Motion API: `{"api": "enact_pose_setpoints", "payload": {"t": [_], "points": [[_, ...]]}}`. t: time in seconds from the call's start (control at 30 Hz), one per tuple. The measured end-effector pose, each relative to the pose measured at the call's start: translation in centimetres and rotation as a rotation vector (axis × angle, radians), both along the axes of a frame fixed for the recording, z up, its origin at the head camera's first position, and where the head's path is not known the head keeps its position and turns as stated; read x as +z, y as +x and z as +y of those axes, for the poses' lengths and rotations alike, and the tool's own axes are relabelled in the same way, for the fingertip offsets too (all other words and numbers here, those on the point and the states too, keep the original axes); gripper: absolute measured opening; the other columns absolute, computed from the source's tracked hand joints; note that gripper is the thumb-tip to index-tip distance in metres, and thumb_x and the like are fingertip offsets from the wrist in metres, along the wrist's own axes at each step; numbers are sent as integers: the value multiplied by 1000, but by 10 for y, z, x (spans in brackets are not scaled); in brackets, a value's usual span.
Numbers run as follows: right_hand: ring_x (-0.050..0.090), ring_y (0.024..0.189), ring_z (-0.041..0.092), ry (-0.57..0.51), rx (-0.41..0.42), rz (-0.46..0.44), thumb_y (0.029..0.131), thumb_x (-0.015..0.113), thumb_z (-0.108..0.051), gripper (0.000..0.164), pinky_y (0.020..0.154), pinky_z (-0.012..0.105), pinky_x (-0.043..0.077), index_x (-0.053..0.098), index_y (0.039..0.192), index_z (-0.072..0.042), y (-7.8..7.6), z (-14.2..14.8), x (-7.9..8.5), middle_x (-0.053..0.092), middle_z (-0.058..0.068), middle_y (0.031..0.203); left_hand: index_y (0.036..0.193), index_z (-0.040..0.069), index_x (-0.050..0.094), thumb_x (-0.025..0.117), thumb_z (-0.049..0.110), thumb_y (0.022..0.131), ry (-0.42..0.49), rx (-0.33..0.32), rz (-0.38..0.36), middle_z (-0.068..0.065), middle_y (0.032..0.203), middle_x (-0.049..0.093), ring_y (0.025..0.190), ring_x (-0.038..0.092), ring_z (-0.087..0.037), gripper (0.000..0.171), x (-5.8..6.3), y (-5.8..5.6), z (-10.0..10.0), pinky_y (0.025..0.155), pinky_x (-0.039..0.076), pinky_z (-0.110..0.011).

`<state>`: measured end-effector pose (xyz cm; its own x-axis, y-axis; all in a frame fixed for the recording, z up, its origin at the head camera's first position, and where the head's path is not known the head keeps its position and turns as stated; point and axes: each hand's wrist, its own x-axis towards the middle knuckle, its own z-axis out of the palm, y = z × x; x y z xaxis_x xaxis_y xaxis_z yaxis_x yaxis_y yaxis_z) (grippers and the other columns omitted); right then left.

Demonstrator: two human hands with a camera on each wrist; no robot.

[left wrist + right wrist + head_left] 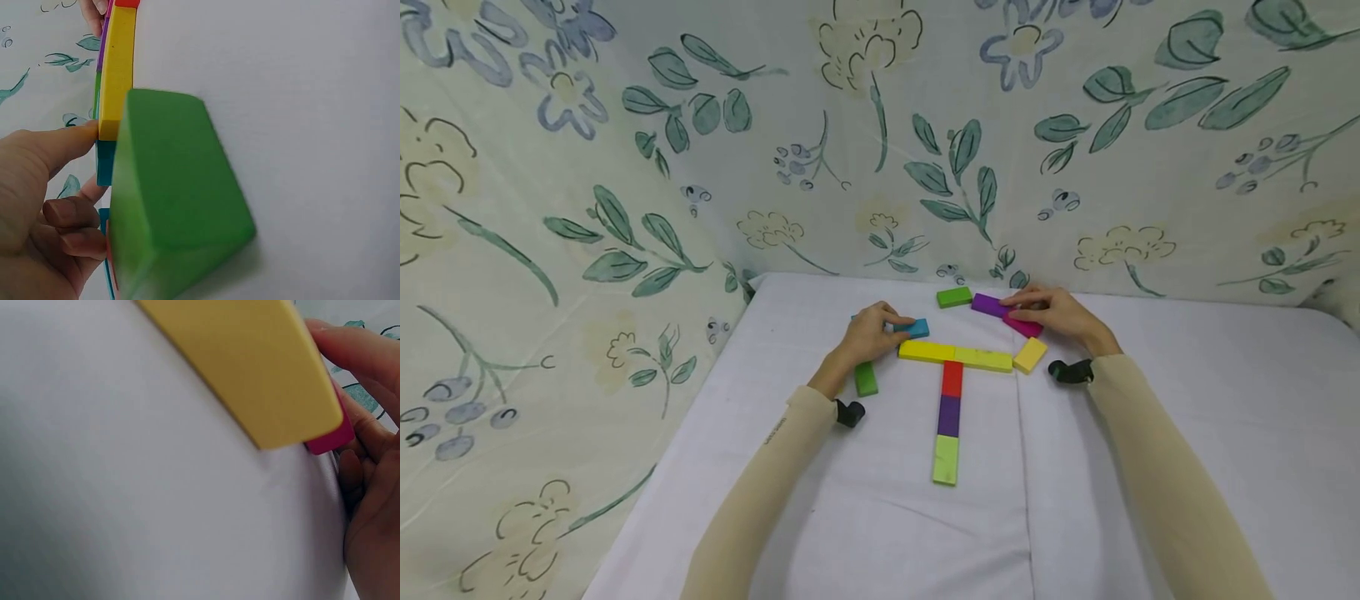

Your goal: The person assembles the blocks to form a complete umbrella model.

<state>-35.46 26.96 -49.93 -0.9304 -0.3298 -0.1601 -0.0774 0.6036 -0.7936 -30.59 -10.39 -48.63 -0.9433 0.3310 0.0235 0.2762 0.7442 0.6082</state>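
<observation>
My left hand pinches a blue block between thumb and fingers, just behind the left end of a yellow bar of two blocks. Its thumb also shows beside that block in the left wrist view. Over at the back right, my right hand has its thumb and fingers about the upper end of a magenta block. The fingertips reach the end of a purple block. A lighter yellow block lies angled just in front of the right hand.
A red block, a dark purple block and a light green block form a column below the bar. One green block lies at the back, another below the left hand. Patterned cloth hangs behind the white table.
</observation>
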Motion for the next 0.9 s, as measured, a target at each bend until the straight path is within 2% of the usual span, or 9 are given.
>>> {"api": "enact_pose_setpoints", "payload": {"t": [0.2, 0.4, 0.57, 0.77, 0.9], "points": [[37, 137, 35, 2, 2, -12, 99, 70, -37, 43, 117, 60, 30, 69, 138, -18, 2, 0, 2, 50, 14, 142, 121, 19, 78, 76, 27, 96, -26, -7, 66, -9, 114, 68, 101, 63, -24, 26, -1, -2, 3, 86, 53, -35], [38, 136, 35, -3, -12, -13, 100, 70, -34, 41, 117, 61, 30, 69, 138, -17, 1, -1, 0, 51, 14, 142, 117, 16, 79, 75, 27, 96, 7, 61, 123, -9, 111, 68, 97, 64, -24, 24, -1, -7, 10, 82, 53, -35], [39, 135, 35, -2, -11, 3, 99, 71, -34, 40, 117, 60, 30, 70, 135, -17, 1, 0, 1, 52, 14, 141, 116, 17, 79, 75, 25, 96, 66, 107, 167, -8, 108, 67, 93, 61, -23, 22, 1, -17, 18, 76, 46, -29], [41, 132, 34, -4, -3, 23, 99, 71, -33, 39, 115, 58, 32, 72, 134, -16, -1, 2, -1, 54, 15, 138, 117, 18, 79, 74, 24, 97, 94, 117, 138, -7, 109, 66, 94, 59, -23, 21, 2, -28, 25, 76, 41, -27], [42, 132, 34, -9, 2, 31, 99, 71, -32, 38, 115, 57, 33, 72, 133, -15, -1, 2, -3, 54, 15, 137, 117, 18, 79, 75, 25, 97, 94, 130, 99, -6, 109, 65, 95, 59, -22, 22, 0, -30, 29, 77, 42, -27]]}}
